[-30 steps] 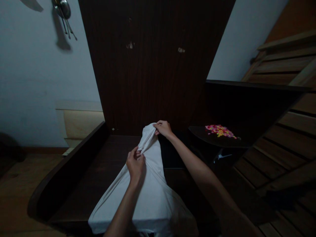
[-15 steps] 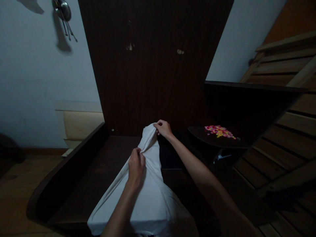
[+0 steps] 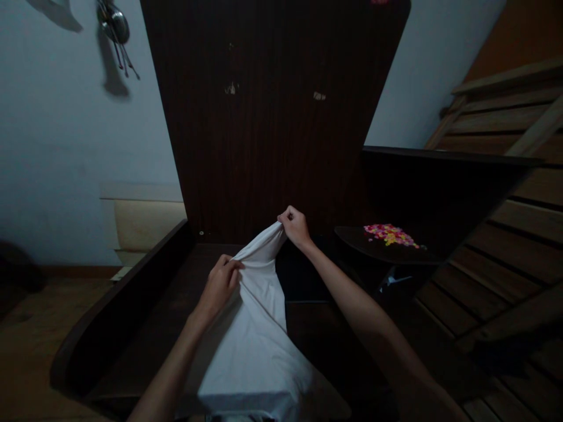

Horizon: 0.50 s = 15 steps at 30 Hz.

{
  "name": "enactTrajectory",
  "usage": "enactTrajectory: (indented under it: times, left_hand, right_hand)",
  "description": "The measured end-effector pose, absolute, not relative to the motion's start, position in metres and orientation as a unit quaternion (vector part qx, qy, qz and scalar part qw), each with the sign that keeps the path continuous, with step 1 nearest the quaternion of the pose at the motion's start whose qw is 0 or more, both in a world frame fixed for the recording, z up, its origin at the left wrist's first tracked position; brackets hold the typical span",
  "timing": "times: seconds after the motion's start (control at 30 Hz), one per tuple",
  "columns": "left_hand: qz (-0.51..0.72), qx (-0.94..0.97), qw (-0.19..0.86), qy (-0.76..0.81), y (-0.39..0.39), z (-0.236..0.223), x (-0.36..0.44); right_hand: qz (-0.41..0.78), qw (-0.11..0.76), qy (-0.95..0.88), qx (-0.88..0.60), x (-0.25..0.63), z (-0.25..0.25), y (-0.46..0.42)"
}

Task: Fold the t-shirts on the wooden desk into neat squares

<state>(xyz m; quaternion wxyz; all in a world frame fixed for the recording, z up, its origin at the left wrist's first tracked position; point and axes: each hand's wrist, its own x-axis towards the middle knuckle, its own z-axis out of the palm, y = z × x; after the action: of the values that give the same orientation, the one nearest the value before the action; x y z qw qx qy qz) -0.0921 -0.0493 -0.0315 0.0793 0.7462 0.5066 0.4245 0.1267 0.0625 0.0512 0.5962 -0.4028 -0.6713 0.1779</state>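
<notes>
A white cloth garment [image 3: 255, 346] lies over the dark wooden surface and drapes past its front edge. Its exact kind is hard to make out in the dim light. My left hand [image 3: 224, 278] pinches the cloth's left edge. Farther back, my right hand [image 3: 294, 225] is closed on the far corner and lifts it a little. Between both hands the fabric is drawn into a taut, slanting fold. Just right of the cloth is a flat black item [image 3: 303, 278], partly behind my right forearm.
A dark wooden panel [image 3: 264, 129] rises behind the surface. A low side board [image 3: 123, 310] borders the left. On a small rounded shelf [image 3: 347, 237] at right lie pink and yellow pieces [image 3: 391, 234]. Wooden slats [image 3: 510, 252] stand farther right, and metal objects [image 3: 113, 26] hang on the wall.
My left hand has moved left and slightly up, pulling the cloth's edge with it. The right hand has shifted slightly right and up. The fold between them is now longer and tighter.
</notes>
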Motion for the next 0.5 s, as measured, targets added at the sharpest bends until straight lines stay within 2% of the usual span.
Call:
enactTrajectory:
  times: [0.17, 0.33, 0.5]
  left_hand:
    - [0.402, 0.751, 0.062, 0.52, -0.047, -0.021, -0.1]
    - [0.302, 0.774, 0.117, 0.544, -0.047, -0.014, -0.107]
    - [0.339, 0.728, 0.108, 0.586, -0.047, -0.017, -0.106]
  right_hand:
    - [0.051, 0.594, -0.681, -0.426, 0.121, 0.076, 0.041]
    - [-0.053, 0.552, -0.689, -0.466, 0.128, 0.1, 0.029]
    - [-0.093, 0.508, -0.688, -0.51, 0.138, 0.109, 0.019]
